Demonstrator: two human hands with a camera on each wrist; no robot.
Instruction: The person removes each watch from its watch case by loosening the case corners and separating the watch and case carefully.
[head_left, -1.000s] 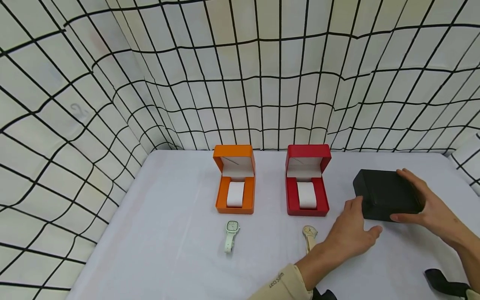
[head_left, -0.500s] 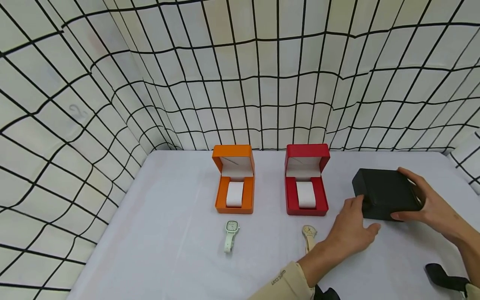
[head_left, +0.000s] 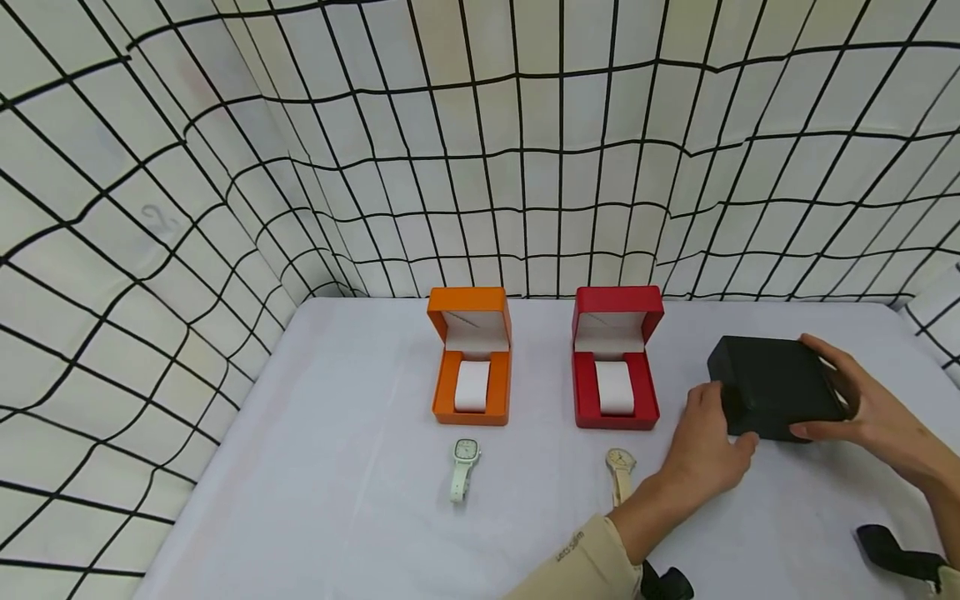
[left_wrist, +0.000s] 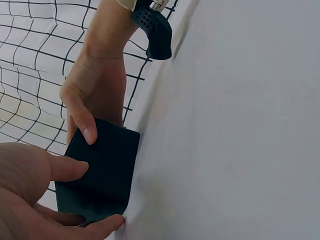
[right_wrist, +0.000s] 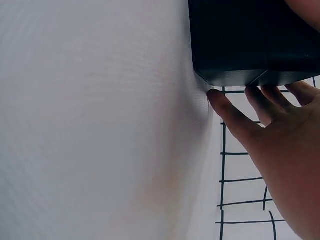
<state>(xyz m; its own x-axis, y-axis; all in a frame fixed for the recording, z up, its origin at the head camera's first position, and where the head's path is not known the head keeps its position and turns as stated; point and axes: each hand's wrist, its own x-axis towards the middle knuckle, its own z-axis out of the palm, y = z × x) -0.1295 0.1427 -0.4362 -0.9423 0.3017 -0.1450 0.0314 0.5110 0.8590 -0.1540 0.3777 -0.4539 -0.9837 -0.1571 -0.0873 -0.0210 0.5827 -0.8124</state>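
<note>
A black box (head_left: pixel 791 379) stands on the white cloth at the right in the head view. My left hand (head_left: pixel 703 446) holds its left side, thumb along the front; in the left wrist view that hand (left_wrist: pixel 30 195) reaches around the box (left_wrist: pixel 102 165). Gripping the right side is my right hand (head_left: pixel 862 408), thumb in front and fingers behind. The right wrist view has its fingers (right_wrist: pixel 235 115) at the box's edge (right_wrist: pixel 240 40), close to the cloth. The lid looks shut. A cream watch (head_left: pixel 621 471) lies beside my left forearm, its strap partly hidden.
An orange watch box (head_left: pixel 442 392) and a red watch box (head_left: pixel 645 392) stand open, each with a white cushion. Before the orange one lies a pale green watch (head_left: pixel 462 468). Black-gridded white walls (head_left: pixel 480 183) enclose the table (head_left: pixel 322 500) at the back and sides.
My left thumb has come in against the front of the black box. The left forearm has shifted slightly right. The box stays in place, its lid unmoved.
</note>
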